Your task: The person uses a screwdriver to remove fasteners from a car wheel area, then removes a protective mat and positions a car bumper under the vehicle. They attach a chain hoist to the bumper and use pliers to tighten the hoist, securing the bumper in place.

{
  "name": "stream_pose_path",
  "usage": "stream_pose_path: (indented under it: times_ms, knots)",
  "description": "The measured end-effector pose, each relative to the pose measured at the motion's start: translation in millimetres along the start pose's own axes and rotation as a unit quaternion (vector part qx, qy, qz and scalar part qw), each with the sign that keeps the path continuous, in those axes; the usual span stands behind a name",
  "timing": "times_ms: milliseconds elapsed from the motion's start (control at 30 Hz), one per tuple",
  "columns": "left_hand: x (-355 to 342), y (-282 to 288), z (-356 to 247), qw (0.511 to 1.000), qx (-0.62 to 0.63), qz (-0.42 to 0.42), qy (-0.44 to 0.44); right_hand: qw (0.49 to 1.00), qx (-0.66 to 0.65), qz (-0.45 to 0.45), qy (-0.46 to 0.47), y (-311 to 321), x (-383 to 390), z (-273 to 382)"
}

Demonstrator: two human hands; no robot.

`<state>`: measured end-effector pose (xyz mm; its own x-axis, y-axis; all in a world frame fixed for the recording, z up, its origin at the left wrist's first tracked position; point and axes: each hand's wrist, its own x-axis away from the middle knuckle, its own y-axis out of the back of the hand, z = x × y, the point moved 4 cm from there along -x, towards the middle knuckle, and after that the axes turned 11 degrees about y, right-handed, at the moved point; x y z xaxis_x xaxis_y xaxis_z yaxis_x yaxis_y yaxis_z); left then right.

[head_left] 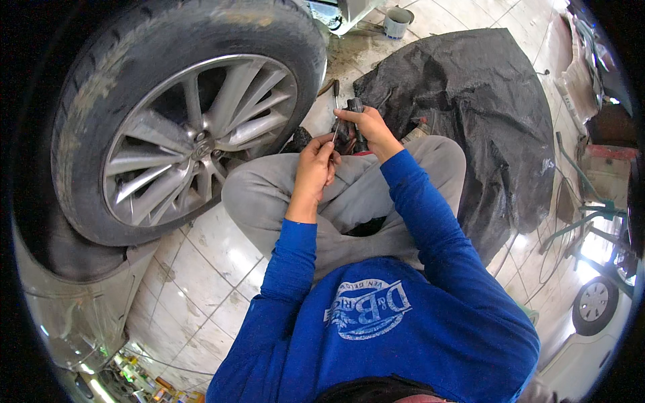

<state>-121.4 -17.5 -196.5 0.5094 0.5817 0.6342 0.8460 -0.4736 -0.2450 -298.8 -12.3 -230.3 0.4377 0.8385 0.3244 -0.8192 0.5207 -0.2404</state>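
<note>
I sit cross-legged on a tiled floor beside a car wheel [195,134] with a silver spoked rim. My right hand [369,127] grips a dark tool handle [354,107], holding it above my knees. My left hand [316,166] is closed around a thin metal shaft [335,131] that runs up toward that handle. Both hands meet in front of my grey trousers, just right of the tyre. The tool's tip is hidden between my fingers.
A crumpled black sheet [470,107] covers the floor to the right of my legs. A white cup [397,21] stands at the top by the car body. Another car with a wheel [594,302] is at the lower right, along with green metal frames [578,221].
</note>
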Motion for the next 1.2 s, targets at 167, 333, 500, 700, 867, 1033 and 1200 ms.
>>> stream_pose_path:
  times_ms: [167,333,500,700,867,1033,1200]
  knots:
    - [-60,1,13,0.958,-0.212,-0.138,-0.138,0.988,0.062,-0.112,0.091,27,-17,-5]
    - [-131,-23,14,0.869,-0.395,-0.215,-0.207,0.976,0.011,-0.198,0.095,47,-22,-42]
    - [-137,-15,14,0.815,-0.459,-0.242,-0.26,0.979,0.012,-0.201,0.043,47,-19,-51]
    - [-63,-13,-31,0.871,-0.328,-0.202,-0.305,0.965,0.013,-0.211,0.154,63,-36,-63]
    - [64,-46,-187,0.844,-0.065,-0.107,-0.522,0.962,0.05,-0.211,0.166,70,-44,-73]
    - [166,-34,-291,0.722,0.067,-0.124,-0.677,0.99,0.038,-0.123,0.063,47,-25,-72]
    - [196,-26,-329,0.726,0.138,-0.078,-0.669,0.984,0.103,-0.138,0.039,40,-15,-71]
